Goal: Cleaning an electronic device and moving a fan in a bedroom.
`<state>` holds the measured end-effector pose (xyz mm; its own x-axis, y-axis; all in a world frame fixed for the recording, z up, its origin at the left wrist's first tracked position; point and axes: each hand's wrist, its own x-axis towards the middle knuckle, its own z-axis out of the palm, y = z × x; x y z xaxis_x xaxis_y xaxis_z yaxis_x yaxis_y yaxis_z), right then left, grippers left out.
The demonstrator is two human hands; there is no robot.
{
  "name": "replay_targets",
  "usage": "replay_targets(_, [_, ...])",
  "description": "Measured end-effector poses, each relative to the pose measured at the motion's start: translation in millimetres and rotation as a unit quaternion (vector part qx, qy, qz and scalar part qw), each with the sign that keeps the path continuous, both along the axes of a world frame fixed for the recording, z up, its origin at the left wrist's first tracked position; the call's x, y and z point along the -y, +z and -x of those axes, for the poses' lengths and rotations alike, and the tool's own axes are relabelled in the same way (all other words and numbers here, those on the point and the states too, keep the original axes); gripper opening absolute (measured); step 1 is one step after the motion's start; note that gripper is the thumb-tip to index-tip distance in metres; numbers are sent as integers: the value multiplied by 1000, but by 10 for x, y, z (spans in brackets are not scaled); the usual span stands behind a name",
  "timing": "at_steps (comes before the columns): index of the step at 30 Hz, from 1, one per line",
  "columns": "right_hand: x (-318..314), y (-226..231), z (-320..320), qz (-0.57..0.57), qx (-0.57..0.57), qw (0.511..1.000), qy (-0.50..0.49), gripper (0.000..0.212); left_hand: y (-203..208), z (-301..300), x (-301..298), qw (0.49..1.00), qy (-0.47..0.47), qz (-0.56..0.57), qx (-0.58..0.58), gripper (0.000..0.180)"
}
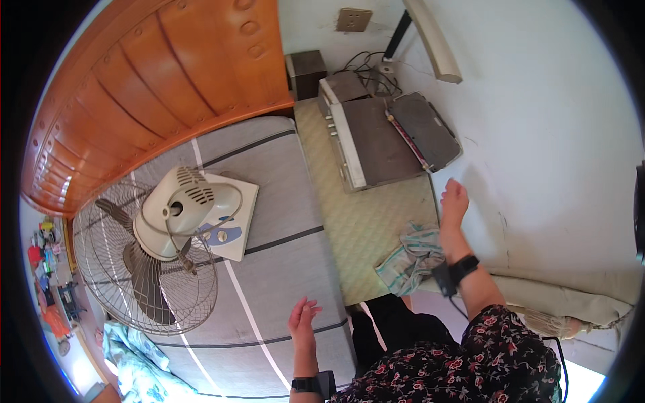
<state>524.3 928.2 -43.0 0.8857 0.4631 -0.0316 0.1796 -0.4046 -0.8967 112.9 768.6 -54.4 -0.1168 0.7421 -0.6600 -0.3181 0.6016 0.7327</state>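
Observation:
My left hand (304, 317) hovers over the grey striped mattress, its fingers loosely apart and holding nothing. Nearest to it on the bed is an electric fan (176, 215) with a beige motor housing, a wire cage and dark blades; its white base (243, 201) has a blue control panel. My right hand (455, 199) is raised near the white wall, fingers slightly bent, with nothing visible in it. Just beyond it lies a dark flat panel (426, 131) beside a grey boxy appliance (379, 141). A striped cloth (413, 258) rests below my right hand, near the table edge.
The appliance and cloth lie on a low table with a pale yellow quilted cover (366, 232). Behind are a dark box (307, 72), tangled cables (376, 74) and a wall socket (354, 20). An orange wooden headboard (181, 60) borders the bed; rolled beige fabric (571, 299) lies right.

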Motion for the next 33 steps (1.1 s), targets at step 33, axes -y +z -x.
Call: replay_targets(33, [119, 286, -141, -261, -528, 797, 132, 38, 253, -604, -572, 991, -118, -29, -50, 32])
